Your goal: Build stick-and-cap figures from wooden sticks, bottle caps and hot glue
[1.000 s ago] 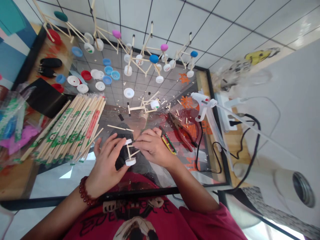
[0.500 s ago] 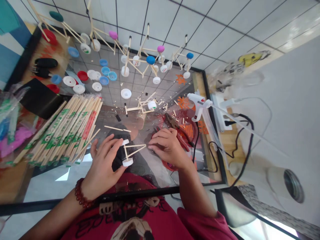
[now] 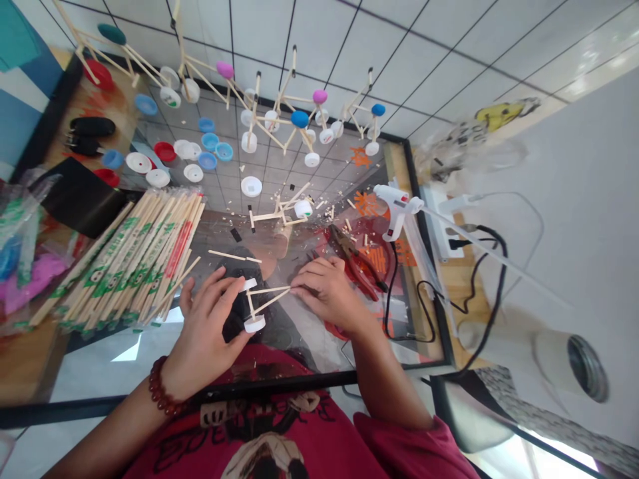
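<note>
My left hand (image 3: 207, 332) grips a small stick frame (image 3: 270, 291) by its two white bottle caps (image 3: 255, 324), thumb at the near cap and fingers at the far one. Two thin wooden sticks run from the axle between the caps and meet in a point on the right. At that point the fingertips of my right hand (image 3: 329, 293) are pinched together on the joined stick ends. Just beyond lies another stick frame (image 3: 269, 217) with a white cap. Loose sticks (image 3: 227, 255) rest above my left hand.
Wrapped chopsticks (image 3: 134, 259) pile up at left. Pliers (image 3: 357, 259) and a white glue gun (image 3: 397, 209) with its cable lie at right. Loose bottle caps (image 3: 194, 173) and several finished stick models (image 3: 279, 123) stand at the back. A white thermos (image 3: 539, 356) is at far right.
My right hand has moved slightly left, its fingertips closing onto the pointed end of the stick frame. My left hand holds the caps as before.
</note>
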A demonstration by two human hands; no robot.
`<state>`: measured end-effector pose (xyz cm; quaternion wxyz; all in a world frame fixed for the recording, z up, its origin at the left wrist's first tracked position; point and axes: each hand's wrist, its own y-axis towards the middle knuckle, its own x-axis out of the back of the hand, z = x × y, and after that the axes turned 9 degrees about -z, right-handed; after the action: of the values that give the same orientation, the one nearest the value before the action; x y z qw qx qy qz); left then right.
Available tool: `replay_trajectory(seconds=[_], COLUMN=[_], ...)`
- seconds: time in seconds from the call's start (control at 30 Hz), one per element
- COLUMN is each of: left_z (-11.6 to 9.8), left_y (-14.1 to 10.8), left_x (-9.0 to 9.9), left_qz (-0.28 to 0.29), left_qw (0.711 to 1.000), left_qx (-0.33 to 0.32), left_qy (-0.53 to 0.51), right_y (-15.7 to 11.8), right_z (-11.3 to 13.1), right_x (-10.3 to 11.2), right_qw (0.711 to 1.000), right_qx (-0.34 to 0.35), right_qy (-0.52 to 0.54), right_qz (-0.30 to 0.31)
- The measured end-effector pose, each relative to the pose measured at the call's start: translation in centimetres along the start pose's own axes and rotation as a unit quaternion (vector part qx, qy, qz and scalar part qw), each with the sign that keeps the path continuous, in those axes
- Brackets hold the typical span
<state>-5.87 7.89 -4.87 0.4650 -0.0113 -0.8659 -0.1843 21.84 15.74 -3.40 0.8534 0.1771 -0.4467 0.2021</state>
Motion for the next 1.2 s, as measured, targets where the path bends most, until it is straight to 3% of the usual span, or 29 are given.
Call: replay_trajectory(seconds=[0.67,0.97,1.2], left_z=[-0.1,0.0,0.1], left_y=[-0.1,-0.1,0.0], left_x=[0.1,-0.1,0.0], left_qz=[0.006,0.015,-0.005], left_qw=[1.000,1.000,1.000], left_qx=[0.005,-0.007,0.014], left_qy=[-0.003,0.006,-0.010], right_y=[0.1,0.1,0.1], right_z=[-0.2,-0.4,-0.1], right_x=[-0.5,-1.1,-0.6], right_qw=[0.999,0.998,1.000], right_qx=[-0.022,0.005,-0.001], right_qy=[0.022,0.041,0.011], right_qz=[-0.017,-0.045,-0.022])
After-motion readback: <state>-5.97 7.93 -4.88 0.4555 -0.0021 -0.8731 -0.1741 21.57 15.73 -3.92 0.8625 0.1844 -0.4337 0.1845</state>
